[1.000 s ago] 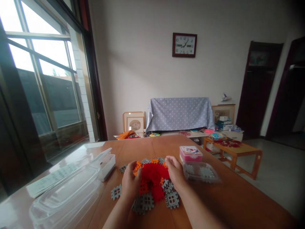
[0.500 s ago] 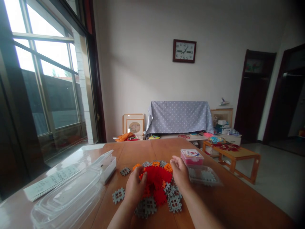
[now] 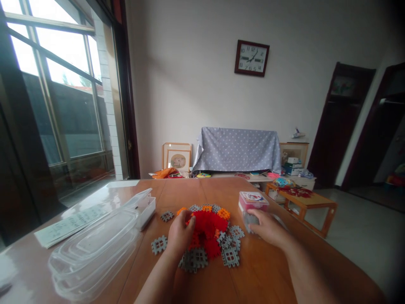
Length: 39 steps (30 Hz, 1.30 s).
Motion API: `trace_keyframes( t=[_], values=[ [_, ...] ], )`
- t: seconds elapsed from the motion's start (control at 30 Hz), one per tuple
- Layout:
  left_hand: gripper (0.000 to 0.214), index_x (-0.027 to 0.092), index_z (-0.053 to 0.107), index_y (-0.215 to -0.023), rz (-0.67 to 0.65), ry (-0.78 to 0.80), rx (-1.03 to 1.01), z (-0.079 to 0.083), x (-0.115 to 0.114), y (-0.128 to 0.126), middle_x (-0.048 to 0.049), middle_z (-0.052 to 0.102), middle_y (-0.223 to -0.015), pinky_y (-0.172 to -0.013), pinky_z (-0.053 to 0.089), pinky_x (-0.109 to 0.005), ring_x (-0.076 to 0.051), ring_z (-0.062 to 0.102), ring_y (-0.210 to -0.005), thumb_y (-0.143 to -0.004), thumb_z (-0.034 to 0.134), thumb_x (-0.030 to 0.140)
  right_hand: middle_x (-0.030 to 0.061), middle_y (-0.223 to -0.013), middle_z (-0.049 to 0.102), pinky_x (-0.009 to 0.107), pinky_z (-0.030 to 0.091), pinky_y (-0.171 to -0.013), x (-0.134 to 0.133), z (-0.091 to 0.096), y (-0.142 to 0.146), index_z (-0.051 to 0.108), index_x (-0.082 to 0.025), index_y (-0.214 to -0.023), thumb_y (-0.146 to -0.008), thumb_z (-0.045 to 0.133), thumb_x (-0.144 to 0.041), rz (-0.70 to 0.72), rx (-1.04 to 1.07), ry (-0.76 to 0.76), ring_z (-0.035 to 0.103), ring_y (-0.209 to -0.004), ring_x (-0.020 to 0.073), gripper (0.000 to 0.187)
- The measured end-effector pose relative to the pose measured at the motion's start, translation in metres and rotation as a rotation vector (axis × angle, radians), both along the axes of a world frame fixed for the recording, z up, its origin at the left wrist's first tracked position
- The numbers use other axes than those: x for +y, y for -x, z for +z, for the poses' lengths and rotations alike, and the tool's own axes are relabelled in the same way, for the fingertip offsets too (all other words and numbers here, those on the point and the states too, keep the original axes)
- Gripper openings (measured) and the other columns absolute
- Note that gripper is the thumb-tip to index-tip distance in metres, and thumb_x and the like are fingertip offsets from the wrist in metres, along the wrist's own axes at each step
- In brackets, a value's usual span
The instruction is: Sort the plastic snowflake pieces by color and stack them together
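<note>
A ring of red interlocking plastic blocks [image 3: 210,222] rests on the table, edged with orange and grey square pieces. At its left side my left hand [image 3: 181,231] has its fingers curled round the edge, partly hiding it. My right hand [image 3: 265,226] reaches over the clear plastic tray [image 3: 247,218], thumb and forefinger apart, with grey pieces between and below them. The hand covers most of that tray. Loose grey window-like blocks [image 3: 230,256] lie at the ring's near right, and more grey blocks [image 3: 193,259] sit at its near side.
Clear plastic lids [image 3: 95,240] and a white open box [image 3: 147,211] occupy the table's left, beside printed sheets [image 3: 71,223]. A pink lidded box [image 3: 253,200] stands behind the tray. Single grey blocks [image 3: 159,244] lie left of my left hand. A low wooden table [image 3: 311,204] stands beyond.
My right hand has moved right from beside the ring to over the clear tray. My left hand stays at the ring's left edge. The view has shifted slightly.
</note>
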<state>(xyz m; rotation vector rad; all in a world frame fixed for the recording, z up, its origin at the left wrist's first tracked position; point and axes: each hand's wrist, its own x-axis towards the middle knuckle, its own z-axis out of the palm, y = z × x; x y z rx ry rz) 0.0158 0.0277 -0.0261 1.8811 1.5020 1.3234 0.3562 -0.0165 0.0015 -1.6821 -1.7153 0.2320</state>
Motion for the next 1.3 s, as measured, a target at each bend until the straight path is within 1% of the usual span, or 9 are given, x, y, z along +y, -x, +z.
trace_keyframes(
  t=[0.13,0.37,0.6,0.73,0.83,1.0,1.07,1.2,1.3],
  values=[
    [0.027,0.02,0.065,-0.104,-0.014,0.015,0.015,-0.002,0.001,-0.002,-0.0077,0.074,-0.103,-0.084,0.049,-0.032,-0.022,0.069,-0.096,-0.091,0.055,0.041,0.0074,-0.133,0.068,0.038,0.043,-0.102,-0.007,-0.025,-0.016,0.07,-0.027,-0.12,-0.069,0.068,-0.02,-0.08,-0.275,0.076,0.059,-0.126,0.0304,0.052],
    [0.027,0.02,0.065,-0.103,-0.018,0.015,0.019,-0.002,-0.001,-0.001,-0.0072,0.074,-0.102,-0.085,0.048,-0.032,-0.023,0.069,-0.096,-0.09,0.054,0.041,0.0063,-0.1,0.072,0.036,0.043,-0.087,-0.003,-0.04,-0.005,0.072,-0.025,-0.092,-0.079,0.062,-0.02,-0.193,-0.354,-0.067,0.063,-0.101,0.0265,0.017],
    [0.024,0.021,0.067,-0.098,-0.029,0.025,0.026,0.001,-0.005,-0.003,-0.0064,0.074,-0.101,-0.084,0.048,-0.034,-0.024,0.068,-0.096,-0.089,0.056,0.041,0.0059,-0.093,0.07,0.035,0.045,-0.079,-0.011,-0.024,0.001,0.071,-0.027,-0.096,-0.084,0.058,-0.025,-0.157,-0.363,-0.247,0.062,-0.091,0.0254,0.018],
    [0.03,0.021,0.067,-0.107,-0.051,-0.029,0.001,0.006,-0.009,-0.003,-0.0087,0.072,-0.111,-0.094,0.048,-0.038,-0.026,0.066,-0.107,-0.089,0.06,0.043,0.0057,-0.099,0.069,0.035,0.046,-0.08,-0.018,-0.003,0.027,0.07,-0.028,-0.101,-0.088,0.055,-0.031,-0.104,-0.313,-0.304,0.062,-0.095,0.0261,0.02],
    [0.052,0.021,0.062,-0.126,-0.148,-0.048,-0.076,0.008,-0.014,-0.004,-0.0122,0.066,-0.129,-0.106,0.043,-0.043,-0.029,0.058,-0.123,-0.082,0.071,0.049,0.0053,-0.104,0.069,0.035,0.046,-0.085,-0.021,0.017,0.062,0.07,-0.028,-0.102,-0.089,0.056,-0.028,0.007,-0.301,-0.349,0.061,-0.099,0.0258,0.019],
    [0.112,0.023,0.033,-0.156,-0.364,-0.011,-0.221,0.009,-0.023,-0.005,-0.017,0.04,-0.156,-0.12,0.029,-0.05,-0.036,0.035,-0.147,-0.062,0.091,0.042,0.0048,-0.099,0.067,0.036,0.046,-0.088,-0.017,0.042,0.126,0.07,-0.028,-0.099,-0.087,0.057,-0.018,0.207,-0.331,-0.356,0.06,-0.099,0.0252,0.02],
    [0.12,0.022,0.026,-0.159,-0.4,0.016,-0.265,0.009,-0.025,-0.003,-0.0173,0.038,-0.156,-0.121,0.027,-0.05,-0.036,0.034,-0.147,-0.06,0.092,0.038,0.0043,-0.098,0.067,0.036,0.046,-0.088,-0.014,0.044,0.145,0.069,-0.028,-0.097,-0.086,0.059,-0.016,0.276,-0.33,-0.343,0.06,-0.098,0.0251,0.02],
    [0.117,0.022,0.02,-0.16,-0.403,0.114,-0.31,0.013,-0.025,0.001,-0.0167,0.048,-0.147,-0.115,0.036,-0.046,-0.032,0.05,-0.132,-0.065,0.088,0.03,0.0037,-0.1,0.068,0.037,0.048,-0.089,-0.005,0.037,0.163,0.07,-0.03,-0.096,-0.086,0.059,-0.016,0.368,-0.285,-0.315,0.061,-0.101,0.0253,0.021],
    [0.114,0.022,0.022,-0.157,-0.42,0.139,-0.405,0.015,-0.022,0.004,-0.0164,0.051,-0.141,-0.108,0.043,-0.043,-0.03,0.055,-0.123,-0.064,0.088,0.027,0.0049,-0.111,0.07,0.041,0.049,-0.096,0.003,0.024,0.158,0.07,-0.033,-0.111,-0.086,0.065,-0.024,0.385,-0.199,-0.314,0.062,-0.109,0.0278,0.027]
  ],
)
